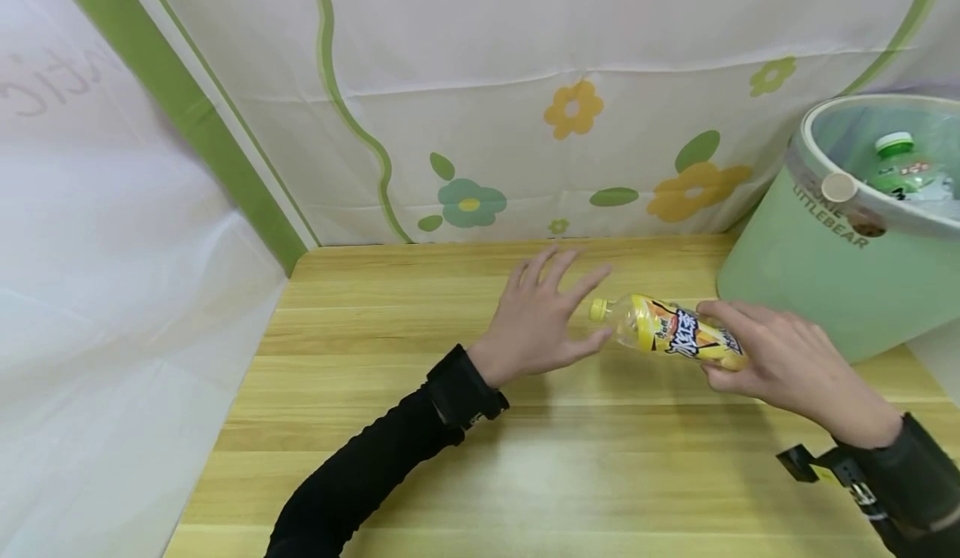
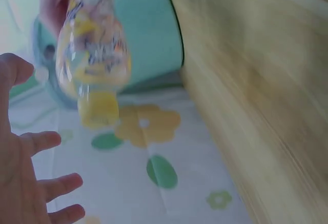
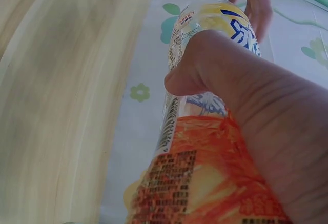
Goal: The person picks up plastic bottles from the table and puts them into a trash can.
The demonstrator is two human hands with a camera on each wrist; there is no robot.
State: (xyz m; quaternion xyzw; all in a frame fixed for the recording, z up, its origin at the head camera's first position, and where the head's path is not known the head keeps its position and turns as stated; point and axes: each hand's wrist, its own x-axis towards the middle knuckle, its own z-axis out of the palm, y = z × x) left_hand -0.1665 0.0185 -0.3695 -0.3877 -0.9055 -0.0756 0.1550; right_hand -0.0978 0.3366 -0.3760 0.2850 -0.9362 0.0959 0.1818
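Observation:
My right hand (image 1: 787, 362) grips a clear plastic bottle (image 1: 667, 329) with a yellow label by its base end. The bottle is tilted on its side above the table, its yellow cap (image 1: 598, 310) pointing left. In the right wrist view the thumb (image 3: 205, 65) lies across the label. My left hand (image 1: 536, 316) is spread beside the cap, thumb and fingers apart, holding nothing. The left wrist view shows a gap between its fingers (image 2: 43, 142) and the bottle (image 2: 95, 55).
A light green bin (image 1: 832, 266) stands at the table's back right, a green-labelled bottle (image 1: 903, 166) inside it. Behind the wooden table (image 1: 390, 333) hangs a white cloth (image 1: 480, 125) with flowers. Another white sheet (image 1: 112, 333) hangs along the left side.

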